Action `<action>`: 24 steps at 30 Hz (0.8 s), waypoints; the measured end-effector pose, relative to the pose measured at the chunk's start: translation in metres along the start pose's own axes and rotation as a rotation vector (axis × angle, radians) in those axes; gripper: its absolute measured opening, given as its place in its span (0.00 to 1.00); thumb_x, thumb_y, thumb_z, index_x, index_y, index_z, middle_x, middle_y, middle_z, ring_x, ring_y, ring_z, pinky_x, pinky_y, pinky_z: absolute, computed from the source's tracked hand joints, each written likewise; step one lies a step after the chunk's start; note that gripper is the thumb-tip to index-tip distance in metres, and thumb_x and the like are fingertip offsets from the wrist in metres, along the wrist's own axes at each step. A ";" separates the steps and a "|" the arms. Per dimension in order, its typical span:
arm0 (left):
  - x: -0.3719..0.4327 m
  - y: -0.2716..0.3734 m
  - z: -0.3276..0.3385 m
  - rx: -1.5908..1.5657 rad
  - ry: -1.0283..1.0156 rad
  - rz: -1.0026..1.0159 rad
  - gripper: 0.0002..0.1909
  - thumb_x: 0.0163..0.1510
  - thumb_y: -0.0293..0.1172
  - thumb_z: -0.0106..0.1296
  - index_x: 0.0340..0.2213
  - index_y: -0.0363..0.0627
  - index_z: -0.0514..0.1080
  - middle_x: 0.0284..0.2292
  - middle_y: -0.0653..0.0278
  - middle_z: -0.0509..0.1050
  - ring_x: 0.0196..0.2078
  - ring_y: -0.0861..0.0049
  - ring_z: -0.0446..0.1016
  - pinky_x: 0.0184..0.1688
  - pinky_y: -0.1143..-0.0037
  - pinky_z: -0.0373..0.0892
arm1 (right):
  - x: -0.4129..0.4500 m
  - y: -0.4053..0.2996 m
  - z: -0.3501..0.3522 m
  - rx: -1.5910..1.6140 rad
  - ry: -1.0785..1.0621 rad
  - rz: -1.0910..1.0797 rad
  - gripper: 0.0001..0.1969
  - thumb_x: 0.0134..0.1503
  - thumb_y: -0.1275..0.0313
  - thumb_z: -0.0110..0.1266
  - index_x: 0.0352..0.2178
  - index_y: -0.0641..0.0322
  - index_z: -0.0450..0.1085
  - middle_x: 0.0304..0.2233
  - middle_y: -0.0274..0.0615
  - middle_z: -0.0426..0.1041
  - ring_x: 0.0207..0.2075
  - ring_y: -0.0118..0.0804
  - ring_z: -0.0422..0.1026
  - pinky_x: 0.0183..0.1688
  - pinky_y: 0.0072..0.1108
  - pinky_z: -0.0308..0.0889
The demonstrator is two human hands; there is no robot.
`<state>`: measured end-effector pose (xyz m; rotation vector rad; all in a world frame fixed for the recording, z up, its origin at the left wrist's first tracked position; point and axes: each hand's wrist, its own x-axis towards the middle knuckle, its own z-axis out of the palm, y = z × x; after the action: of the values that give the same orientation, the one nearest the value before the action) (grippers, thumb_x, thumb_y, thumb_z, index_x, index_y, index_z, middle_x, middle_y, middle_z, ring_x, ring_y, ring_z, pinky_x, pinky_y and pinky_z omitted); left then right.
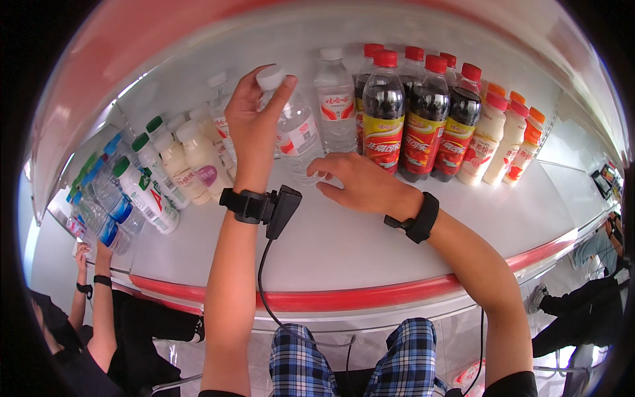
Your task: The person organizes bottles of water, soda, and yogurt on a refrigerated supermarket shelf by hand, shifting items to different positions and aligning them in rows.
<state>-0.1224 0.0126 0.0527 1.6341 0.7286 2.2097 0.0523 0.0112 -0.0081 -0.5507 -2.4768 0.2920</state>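
My left hand [260, 114] grips a clear water bottle [299, 136] near its white cap, with the thumb on the right side of the cap. The bottle leans a little over the white shelf [317, 238]. My right hand [354, 181] is beside the bottle's base, fingers curled and apart, holding nothing; whether a fingertip touches the bottle I cannot tell. Behind the right hand another white-capped water bottle [337, 106] stands upright. To its right are several cola bottles [384, 114] with red caps. A partly hidden water bottle [218, 109] stands behind my left hand.
Milk drink bottles [488, 144] with pink and orange caps stand right of the cola. On the left are white-capped milk drinks [198, 159], green-capped bottles [149, 198] and blue-capped water bottles [101, 223]. A red edge strip [347, 297] borders the shelf. Other people are at both sides.
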 end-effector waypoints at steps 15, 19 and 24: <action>-0.007 0.001 -0.012 0.218 -0.533 -0.536 0.26 0.50 0.43 0.59 0.47 0.41 0.67 0.41 0.65 0.72 0.43 0.81 0.69 0.37 0.78 0.68 | -0.001 -0.010 -0.005 -0.028 -0.036 0.087 0.18 0.51 0.75 0.53 0.45 0.58 0.62 0.30 0.49 0.73 0.35 0.50 0.73 0.39 0.35 0.67; -0.003 0.009 -0.021 0.332 -0.619 -0.685 0.37 0.44 0.47 0.63 0.52 0.42 0.62 0.46 0.59 0.70 0.47 0.70 0.68 0.40 0.68 0.69 | -0.002 -0.008 -0.006 -0.074 0.071 0.069 0.15 0.50 0.74 0.52 0.42 0.59 0.63 0.27 0.51 0.72 0.32 0.53 0.73 0.35 0.38 0.68; -0.006 -0.002 -0.025 0.247 -0.679 -0.765 0.41 0.44 0.48 0.62 0.55 0.45 0.58 0.50 0.57 0.66 0.51 0.65 0.66 0.44 0.62 0.70 | 0.004 -0.002 -0.011 -0.115 0.146 0.068 0.08 0.50 0.74 0.53 0.33 0.63 0.66 0.26 0.50 0.73 0.30 0.52 0.73 0.34 0.37 0.68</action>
<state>-0.1441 0.0053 0.0411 1.6647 1.1732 0.9907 0.0550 0.0116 0.0030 -0.6810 -2.3472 0.1318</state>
